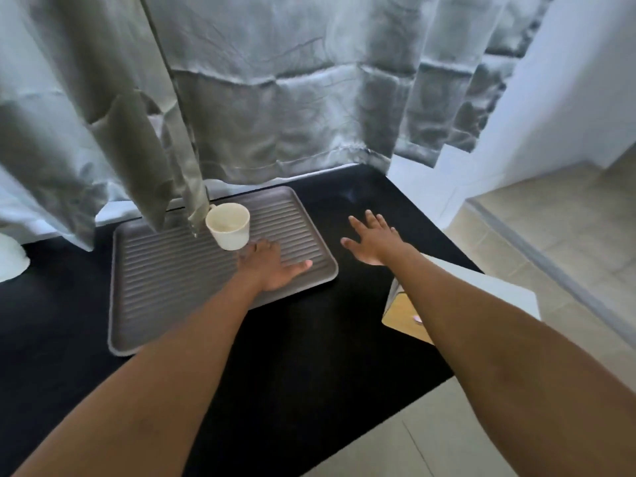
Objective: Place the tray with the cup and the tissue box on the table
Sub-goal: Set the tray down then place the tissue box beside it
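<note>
Already our tray [179, 277] with the cup [229, 225] lies on the black table [309, 356]; the tissue box [461, 297] sits at its right edge. Our left hand [272, 266] and right hand [370, 237] are spread, empty; little seems left.

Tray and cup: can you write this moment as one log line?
tray: on black table | cup: upright on tray | left hand: flat on tray | right hand: open, empty | tissue box: not seen

A black table [309, 339] carries a ribbed grey tray [165, 280].
</note>
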Available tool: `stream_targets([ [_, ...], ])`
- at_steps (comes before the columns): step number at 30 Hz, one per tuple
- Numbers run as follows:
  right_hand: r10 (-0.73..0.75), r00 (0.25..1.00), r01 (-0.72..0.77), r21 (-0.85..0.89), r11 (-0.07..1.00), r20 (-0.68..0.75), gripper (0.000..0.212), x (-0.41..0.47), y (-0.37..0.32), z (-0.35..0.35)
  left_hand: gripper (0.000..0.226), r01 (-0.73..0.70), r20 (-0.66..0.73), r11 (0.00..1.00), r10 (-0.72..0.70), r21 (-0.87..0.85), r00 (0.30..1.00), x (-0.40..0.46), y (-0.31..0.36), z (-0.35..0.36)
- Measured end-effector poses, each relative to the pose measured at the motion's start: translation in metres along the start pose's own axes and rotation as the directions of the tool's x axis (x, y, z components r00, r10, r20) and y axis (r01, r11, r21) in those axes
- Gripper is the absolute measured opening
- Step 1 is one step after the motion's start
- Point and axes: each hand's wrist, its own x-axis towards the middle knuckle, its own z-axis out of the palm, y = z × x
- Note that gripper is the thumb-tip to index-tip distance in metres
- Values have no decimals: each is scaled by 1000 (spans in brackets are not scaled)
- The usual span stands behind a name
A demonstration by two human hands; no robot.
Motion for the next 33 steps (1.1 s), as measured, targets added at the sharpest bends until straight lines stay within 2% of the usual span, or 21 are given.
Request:
stream_targets([
  [6, 150, 983, -144, 62, 988, -103, 67, -65, 110, -9, 112, -209, 22, 963, 216, -167, 976, -22, 94, 11],
  [9, 202, 972, -188, 118, 975, -122, 67, -95, 156, -5, 123, -251, 91, 948, 272, -196, 958, -41, 127, 17],
  [12, 248, 955, -206, 239, 949, -162, 72, -128, 188, 7, 119, -269, 137, 938, 302, -219, 943, -58, 148, 27],
  [15, 281, 941, -188, 399, 897, -190, 84, -158, 209, 26, 122, -266, 112, 940, 294, -214, 949, -72, 164, 38],
  [19, 314, 928, -151, 567, 810, -201, 119, -185, 221, 56, 124, -245, 72, 929, 274, -278, 959, -76, 174, 56],
  [21, 318, 931, -142, 625, 767, -180, 129, -193, 223, 67, 124, -234, 44, 914, 263, -332, 964, -78, 181, 63],
  [25, 357, 928, -154, 764, 626, -107, 111, -194, 225, 85, 105, -206, -18, 901, 216, -381, 976, -83, 197, 76],
  [28, 403, 913, -178, 829, 530, -61, 76, -191, 227, 85, 93, -222, -83, 896, 206, -385, 975, -78, 199, 81],
  [30, 432, 898, -177, 836, 519, -78, 56, -190, 229, 79, 84, -230, -104, 896, 206, -379, 973, -74, 199, 83],
  [33, 465, 877, -173, 825, 537, -119, 47, -185, 232, 69, 78, -240, -165, 903, 192, -357, 967, -70, 201, 80],
])
